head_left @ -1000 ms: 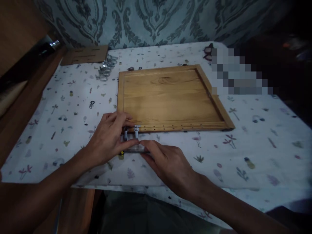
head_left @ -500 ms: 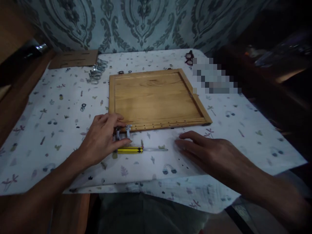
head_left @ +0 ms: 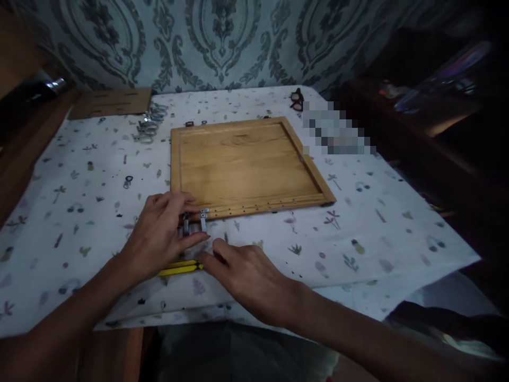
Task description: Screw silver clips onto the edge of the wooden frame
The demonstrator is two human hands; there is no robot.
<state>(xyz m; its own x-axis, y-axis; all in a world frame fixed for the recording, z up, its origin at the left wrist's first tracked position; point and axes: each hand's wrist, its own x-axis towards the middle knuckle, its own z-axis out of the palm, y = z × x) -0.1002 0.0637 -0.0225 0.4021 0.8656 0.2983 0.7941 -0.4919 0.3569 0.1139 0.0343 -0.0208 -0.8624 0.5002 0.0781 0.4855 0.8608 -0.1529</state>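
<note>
A framed wooden panel (head_left: 246, 164) lies flat, with a row of small dark holes along its near edge. At its near left corner two small metal latches stick out; one latch (head_left: 204, 220) shows plainly, the other is partly behind fingers. My left hand (head_left: 161, 231) is curled around that corner, fingers on the frame and thumb below, closed about the latches. Just in front is a yellow-and-black screwdriver (head_left: 181, 268), its handle end passing under my left wrist. My right hand (head_left: 242, 273) pinches the screwdriver at the front of its handle, hiding the shaft.
Several metal latches (head_left: 149, 124) lie in a row near a brown cardboard piece (head_left: 111, 102). A small metal ring (head_left: 128, 181) sits left of the panel. Dark-framed glasses (head_left: 296, 100) and a blurred-out patch are at the far right. A patterned cloth (head_left: 358, 228) covers the table.
My right hand has moved left and closed on the screwdriver, which now lies slightly tilted and nearer me. My left hand stays at the panel's corner. The view has shifted slightly.
</note>
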